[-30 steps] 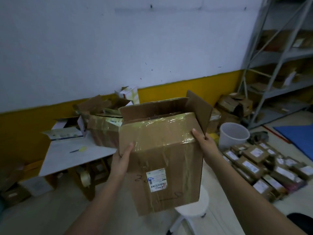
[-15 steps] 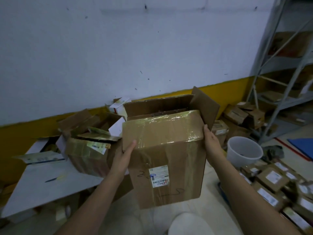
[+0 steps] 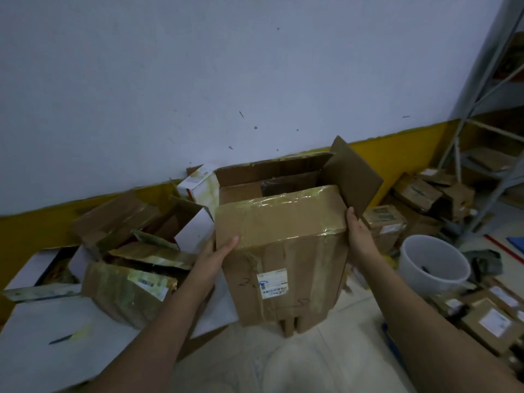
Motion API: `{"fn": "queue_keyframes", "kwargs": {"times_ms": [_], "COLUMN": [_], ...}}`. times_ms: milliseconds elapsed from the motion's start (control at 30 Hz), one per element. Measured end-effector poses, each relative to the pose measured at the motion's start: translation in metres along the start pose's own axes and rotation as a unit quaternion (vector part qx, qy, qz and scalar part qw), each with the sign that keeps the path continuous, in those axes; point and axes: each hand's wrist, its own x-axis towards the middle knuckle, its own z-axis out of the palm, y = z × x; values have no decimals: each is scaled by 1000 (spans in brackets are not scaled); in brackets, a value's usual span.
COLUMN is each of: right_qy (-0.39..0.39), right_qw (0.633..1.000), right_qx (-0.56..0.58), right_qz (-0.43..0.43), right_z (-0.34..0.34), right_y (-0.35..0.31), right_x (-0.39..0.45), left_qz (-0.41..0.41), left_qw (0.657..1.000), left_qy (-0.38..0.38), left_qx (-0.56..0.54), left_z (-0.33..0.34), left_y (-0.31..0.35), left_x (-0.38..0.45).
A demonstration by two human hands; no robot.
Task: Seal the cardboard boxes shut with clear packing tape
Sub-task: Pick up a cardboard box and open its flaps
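A tall brown cardboard box point(image 3: 286, 251), wrapped in old clear tape and bearing a white barcode label, is held upright between both hands in the middle of the view. Its far and right top flaps stand open, and the near flap is folded over the top. My left hand point(image 3: 218, 256) presses flat against the box's left side with straight fingers. My right hand point(image 3: 358, 236) presses flat against its right side just below the raised right flap. No tape roll shows.
A white table point(image 3: 42, 350) at left carries crumpled taped boxes point(image 3: 127, 290) and a blue pen point(image 3: 61, 339). A white bucket point(image 3: 433, 265) stands at right among small labelled parcels point(image 3: 487, 324). A grey metal shelving rack point(image 3: 482, 114) fills the right edge. A white stool point(image 3: 300, 370) is below.
The box has been carried left and lower toward the white table's edge, and my view has swung left with it. Both hands keep the same flat hold on its sides.
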Motion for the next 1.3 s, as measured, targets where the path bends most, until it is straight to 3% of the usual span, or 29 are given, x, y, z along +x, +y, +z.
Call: {"fn": "queue_keyframes", "kwargs": {"times_ms": [267,500,833,1167,1300], "right_qy": [40,72,60,22,0], "right_qw": [996,995,995,999,1000], "right_qx": [68,53,72,32,2], "right_qz": [51,43,20,15,27], "right_z": [43,82,110,114,107], "right_y": [25,1,0,-5,0], "right_x": [89,115,167,248,282], "left_qz": [-17,-25,11,-17,-25], "left_qw": [999,998,1000,998,988], "left_qy": [-19,-15,-1,32,120], "left_qx": [28,49,24,-56,-95], "left_z": [-27,-33,-42,-30,-26], "left_y": [-11,-9,-8,-9,1], "left_x": [109,156,217,259,283]}}
